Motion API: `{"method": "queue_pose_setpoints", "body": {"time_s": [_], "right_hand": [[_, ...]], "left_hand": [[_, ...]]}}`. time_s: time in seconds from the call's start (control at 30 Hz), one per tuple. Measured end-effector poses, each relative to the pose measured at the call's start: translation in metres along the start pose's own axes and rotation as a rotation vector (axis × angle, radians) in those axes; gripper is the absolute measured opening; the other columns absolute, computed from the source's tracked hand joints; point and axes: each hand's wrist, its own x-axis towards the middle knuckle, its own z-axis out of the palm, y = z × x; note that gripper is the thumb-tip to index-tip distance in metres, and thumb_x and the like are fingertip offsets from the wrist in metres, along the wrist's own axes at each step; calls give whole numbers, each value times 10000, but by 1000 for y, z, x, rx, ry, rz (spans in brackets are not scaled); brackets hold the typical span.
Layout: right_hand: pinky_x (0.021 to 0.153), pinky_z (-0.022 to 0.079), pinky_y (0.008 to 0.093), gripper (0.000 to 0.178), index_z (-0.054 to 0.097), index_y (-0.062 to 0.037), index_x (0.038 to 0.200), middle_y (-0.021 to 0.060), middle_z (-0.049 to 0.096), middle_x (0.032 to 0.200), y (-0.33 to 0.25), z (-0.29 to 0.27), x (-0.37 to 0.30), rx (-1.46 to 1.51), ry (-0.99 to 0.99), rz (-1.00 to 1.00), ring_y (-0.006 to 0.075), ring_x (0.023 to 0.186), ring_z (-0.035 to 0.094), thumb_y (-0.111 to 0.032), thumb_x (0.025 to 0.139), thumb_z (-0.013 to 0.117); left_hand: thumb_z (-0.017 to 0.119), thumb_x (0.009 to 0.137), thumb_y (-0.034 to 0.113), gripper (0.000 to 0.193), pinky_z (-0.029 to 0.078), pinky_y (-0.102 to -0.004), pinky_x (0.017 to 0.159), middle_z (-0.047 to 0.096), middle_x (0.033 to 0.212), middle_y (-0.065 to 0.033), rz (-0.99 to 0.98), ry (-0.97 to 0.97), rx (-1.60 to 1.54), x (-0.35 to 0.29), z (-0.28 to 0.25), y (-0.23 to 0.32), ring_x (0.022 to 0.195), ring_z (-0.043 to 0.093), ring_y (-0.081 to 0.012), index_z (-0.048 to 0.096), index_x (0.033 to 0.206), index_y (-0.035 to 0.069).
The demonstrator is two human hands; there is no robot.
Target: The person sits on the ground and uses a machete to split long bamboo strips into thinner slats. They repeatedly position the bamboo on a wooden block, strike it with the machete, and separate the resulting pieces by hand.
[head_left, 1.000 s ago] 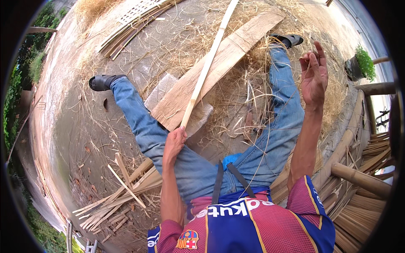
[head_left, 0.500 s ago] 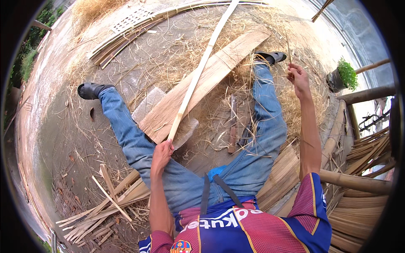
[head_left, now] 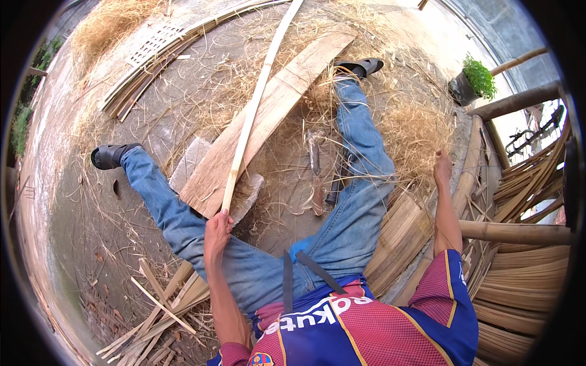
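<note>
My left hand [head_left: 218,236] is closed around the near end of a long pale bamboo strip [head_left: 251,116]. The strip runs up and away across a wide wooden plank [head_left: 287,82] that slants between my legs. Off to the right, beyond my right knee, my right hand [head_left: 442,169] is closed with its fingers pinched. Whatever it holds is too thin to make out against the straw-like shavings [head_left: 415,131]. Between my legs lie a long, narrow knife-like tool [head_left: 316,183] and a dark bar-like piece [head_left: 334,190] beside my right thigh.
A stone block [head_left: 248,195] sits under the plank's near end. Split strips [head_left: 165,317] lie at lower left, a bundle of long strips [head_left: 146,73] at far left. At right are a potted plant [head_left: 464,88], a bamboo rail [head_left: 519,232] and stacked strips [head_left: 525,293].
My right hand has come down and nearer; the thin dark sliver standing up from it earlier no longer shows clearly. My left hand keeps its grip on the bamboo strip. The whole view has shifted.
</note>
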Motion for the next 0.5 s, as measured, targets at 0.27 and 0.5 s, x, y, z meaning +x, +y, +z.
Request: {"method": "queue_pose_setpoints", "body": {"time_s": [0.27, 0.5], "right_hand": [[863, 502, 463, 327, 598, -103, 1236, 156, 628, 1103, 132, -167, -4, -200, 613, -36, 349, 1024, 637, -21, 944, 478], [684, 539, 278, 254, 610, -134, 1268, 54, 708, 1003, 263, -267, 104, 1000, 459, 599, 85, 773, 624, -133, 1022, 549]], "left_hand": [[484, 1050, 482, 444, 253, -184, 415, 412, 597, 79, -70, -10, -10, -6, -3, 9, 461, 334, -12, 553, 843, 95], [487, 1052, 471, 441, 253, -191, 401, 423, 587, 77, -56, -32, 5, 2, 0, 3, 449, 346, -15, 563, 837, 93]]}}
